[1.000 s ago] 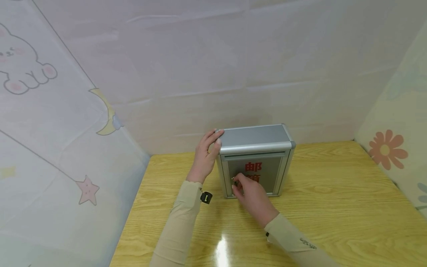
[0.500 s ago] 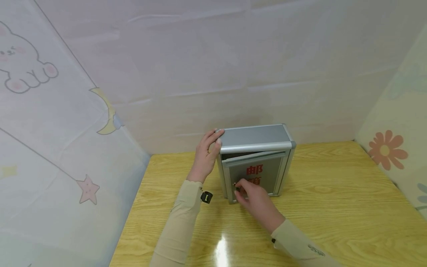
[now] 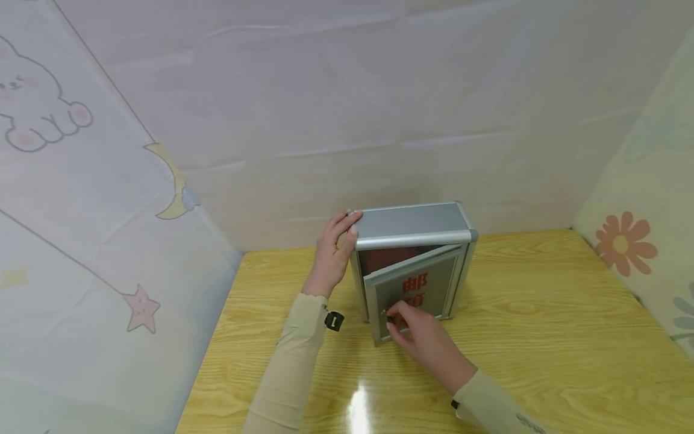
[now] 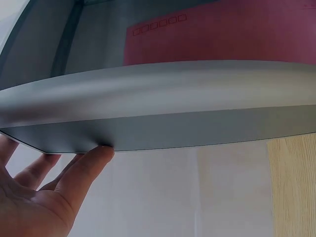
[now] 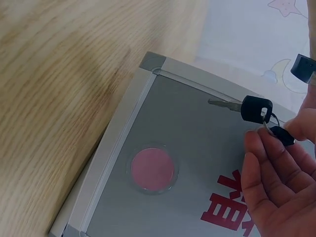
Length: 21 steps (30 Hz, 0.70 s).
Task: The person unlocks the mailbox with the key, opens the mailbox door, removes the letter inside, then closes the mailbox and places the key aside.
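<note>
A grey metal mailbox [image 3: 414,220] with silver edges stands on the table, its front door [image 3: 438,288] swung partway out on the right-hand side. My left hand [image 3: 332,256] rests on the box's upper left corner, fingertips on the top panel. At the door's left edge my right hand [image 3: 428,339] pinches the black head of a key [image 5: 282,135]; its blade is hidden. On the same ring a second key [image 5: 255,109] hangs loose. Inside the box lies a red envelope [image 4: 222,37] with printed squares. A round pink disc [image 5: 153,169] shows on the door, near red characters.
The wood-grain table [image 3: 520,343] extends on both sides and in front of the box. Close behind it rises a pale cloth backdrop [image 3: 303,120], with patterned cloth walls at left and right.
The door has gone from closed to partly open, its left edge coming toward me with my right hand. Red envelope has come into sight inside. My left hand has stayed on the corner.
</note>
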{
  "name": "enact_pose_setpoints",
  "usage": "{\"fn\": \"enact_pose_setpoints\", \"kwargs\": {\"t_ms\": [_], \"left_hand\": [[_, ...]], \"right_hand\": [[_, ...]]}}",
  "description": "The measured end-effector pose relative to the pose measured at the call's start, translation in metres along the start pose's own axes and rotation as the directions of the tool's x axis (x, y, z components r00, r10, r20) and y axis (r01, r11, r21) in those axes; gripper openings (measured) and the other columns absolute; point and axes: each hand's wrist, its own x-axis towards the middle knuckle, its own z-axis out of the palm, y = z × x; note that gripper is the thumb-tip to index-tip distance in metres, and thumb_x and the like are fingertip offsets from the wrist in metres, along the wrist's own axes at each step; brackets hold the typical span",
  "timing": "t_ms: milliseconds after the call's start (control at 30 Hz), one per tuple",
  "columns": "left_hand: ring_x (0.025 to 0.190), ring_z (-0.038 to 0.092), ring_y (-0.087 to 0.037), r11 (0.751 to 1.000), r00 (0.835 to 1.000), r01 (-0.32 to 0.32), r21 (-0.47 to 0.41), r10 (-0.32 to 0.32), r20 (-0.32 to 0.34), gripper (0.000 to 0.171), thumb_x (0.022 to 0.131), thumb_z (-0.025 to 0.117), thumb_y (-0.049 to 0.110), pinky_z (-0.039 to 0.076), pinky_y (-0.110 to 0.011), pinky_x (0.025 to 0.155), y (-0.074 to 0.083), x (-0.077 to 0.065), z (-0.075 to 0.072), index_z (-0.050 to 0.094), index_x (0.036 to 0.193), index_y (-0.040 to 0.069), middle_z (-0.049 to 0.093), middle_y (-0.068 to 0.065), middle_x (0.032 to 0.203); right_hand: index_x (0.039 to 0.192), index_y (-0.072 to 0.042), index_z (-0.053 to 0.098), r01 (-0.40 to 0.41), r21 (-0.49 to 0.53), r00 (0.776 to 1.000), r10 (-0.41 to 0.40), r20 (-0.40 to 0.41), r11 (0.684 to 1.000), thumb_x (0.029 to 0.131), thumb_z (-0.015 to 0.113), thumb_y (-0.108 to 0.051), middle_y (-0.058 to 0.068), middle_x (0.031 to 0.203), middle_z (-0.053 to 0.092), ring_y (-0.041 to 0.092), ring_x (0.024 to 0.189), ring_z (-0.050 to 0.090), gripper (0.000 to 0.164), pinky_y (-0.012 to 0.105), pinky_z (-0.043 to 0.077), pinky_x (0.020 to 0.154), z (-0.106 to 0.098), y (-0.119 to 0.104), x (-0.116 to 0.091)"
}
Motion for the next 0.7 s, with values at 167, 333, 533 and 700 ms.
{"fn": "enact_pose_setpoints", "kwargs": {"t_ms": [167,333,533,700], "left_hand": [[0.136,0.031,-0.019,1.0,1.0,0.002,-0.003,-0.002,0.006,0.046,0.1,0.041,0.045,0.028,-0.051,0.105,0.0,0.0,0.0,0.053,0.139,0.023,0.037,0.0,0.148],[0.136,0.032,-0.019,1.0,1.0,-0.004,-0.003,0.004,0.006,0.047,0.1,0.041,0.047,0.029,-0.051,0.105,0.0,0.0,0.0,0.053,0.139,0.023,0.037,0.0,0.148],[0.136,0.031,-0.02,1.0,1.0,-0.004,-0.007,0.004,0.007,0.043,0.101,0.043,0.04,0.03,-0.052,0.104,0.001,0.0,-0.001,0.052,0.139,0.023,0.036,0.0,0.148],[0.136,0.032,-0.021,1.0,1.0,-0.004,-0.008,0.004,0.002,0.041,0.101,0.045,0.034,0.029,-0.053,0.104,0.001,0.0,0.0,0.053,0.139,0.022,0.036,-0.001,0.148]], "right_hand": [[0.103,-0.013,0.063,0.017,-0.022,1.0,-0.017,0.0,1.0,0.085,0.072,-0.01,-0.011,0.087,0.063,0.003,0.077,0.061,0.02,0.024,0.052,0.064,-0.006,0.0,-0.009],[0.102,-0.011,0.065,0.063,-0.049,0.998,-0.064,-0.022,0.997,0.084,0.073,-0.009,-0.01,0.088,0.063,0.002,0.077,0.059,0.02,0.024,0.051,0.063,-0.012,-0.001,-0.019],[0.101,-0.014,0.065,0.099,-0.056,0.993,-0.102,-0.051,0.993,0.082,0.074,-0.006,-0.013,0.089,0.062,0.0,0.078,0.057,0.022,0.024,0.05,0.063,-0.018,0.0,-0.032],[0.098,-0.015,0.064,0.141,-0.06,0.986,-0.146,-0.085,0.988,0.079,0.075,-0.003,-0.014,0.088,0.062,-0.001,0.079,0.057,0.026,0.022,0.05,0.064,-0.021,0.003,-0.04]]}}
